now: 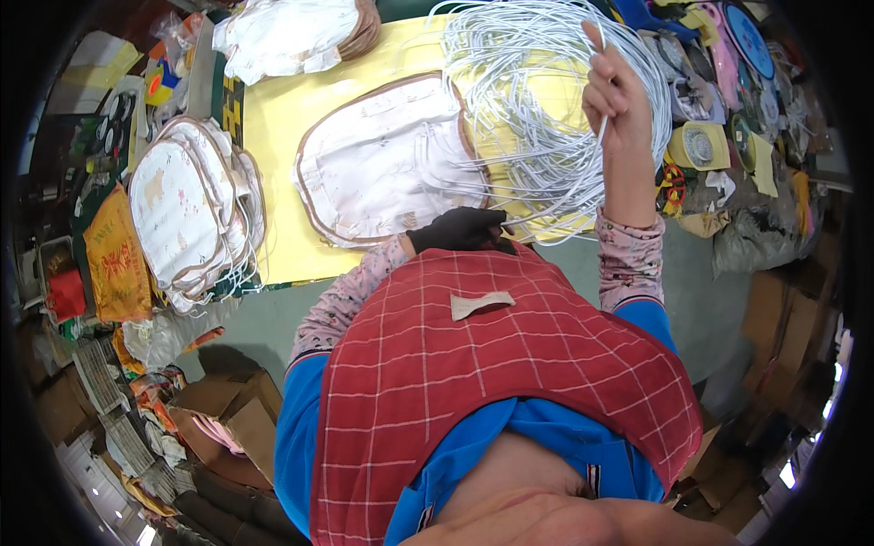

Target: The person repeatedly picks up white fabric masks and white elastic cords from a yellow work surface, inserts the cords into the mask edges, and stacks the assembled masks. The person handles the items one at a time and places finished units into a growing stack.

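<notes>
My left hand (458, 228), in a black glove, is closed at the table's near edge, with white cord running from its fingertips. My bare right hand (621, 105) is raised over a big loose heap of white cords (528, 118). Its index finger points up, the other fingers are curled, and a strand of cord passes through them. Left of the heap, a white printed fabric piece (378, 164) with brown edging lies flat on the yellow table cover (273, 200). Several cords lie across its right side.
A stack of similar edged pieces (182, 205) with dangling cords sits at the left. Another pile (291, 36) lies at the far left of the table. Spools and small supplies crowd a surface on the right, near a yellow box (699, 146). An open cardboard box (228, 409) stands lower left.
</notes>
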Demonstrator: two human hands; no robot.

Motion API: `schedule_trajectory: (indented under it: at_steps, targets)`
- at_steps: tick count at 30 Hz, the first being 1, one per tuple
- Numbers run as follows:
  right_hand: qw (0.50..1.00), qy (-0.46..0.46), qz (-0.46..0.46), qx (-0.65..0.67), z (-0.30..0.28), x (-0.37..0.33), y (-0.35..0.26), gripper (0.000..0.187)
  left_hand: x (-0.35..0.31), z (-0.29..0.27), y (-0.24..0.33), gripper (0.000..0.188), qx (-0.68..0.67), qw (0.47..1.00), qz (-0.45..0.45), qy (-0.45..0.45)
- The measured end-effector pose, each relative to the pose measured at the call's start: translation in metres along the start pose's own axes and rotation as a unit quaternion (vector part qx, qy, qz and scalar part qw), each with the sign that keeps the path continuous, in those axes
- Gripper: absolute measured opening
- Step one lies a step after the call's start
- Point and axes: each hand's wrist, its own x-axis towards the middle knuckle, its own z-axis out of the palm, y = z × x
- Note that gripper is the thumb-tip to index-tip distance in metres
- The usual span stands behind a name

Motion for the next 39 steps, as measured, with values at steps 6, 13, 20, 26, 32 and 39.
schedule_trajectory:
  at_steps: [6,13,20,26,32,39]
  targets:
    - [0.992,-0.105,0.015,0.063,0.035,0.02,-0.008,0.042,-0.034,-0.035,0.067,0.022,0.085,0.994,-0.073,-0.012]
    - [0.987,0.01,0.084,0.134,-0.035,0.037,-0.019,0.047,-0.036,-0.076,0.092,0.026,0.176,0.981,0.004,-0.088]
    - [0.979,0.184,0.016,-0.089,-0.034,0.041,-0.01,0.054,-0.006,-0.094,0.014,0.028,0.232,0.949,-0.077,-0.199]
    - [0.917,0.134,0.007,-0.377,-0.028,0.032,0.057,0.039,0.05,-0.165,-0.09,0.041,0.38,0.912,-0.07,0.136]
    - [0.909,0.144,-0.089,-0.382,-0.014,-0.013,0.055,0.046,0.109,-0.23,-0.132,0.024,0.555,0.807,-0.052,0.196]
    - [0.929,0.063,-0.067,-0.359,0.009,-0.053,0.029,0.043,0.103,-0.274,-0.094,0.049,0.178,0.928,-0.067,0.32]
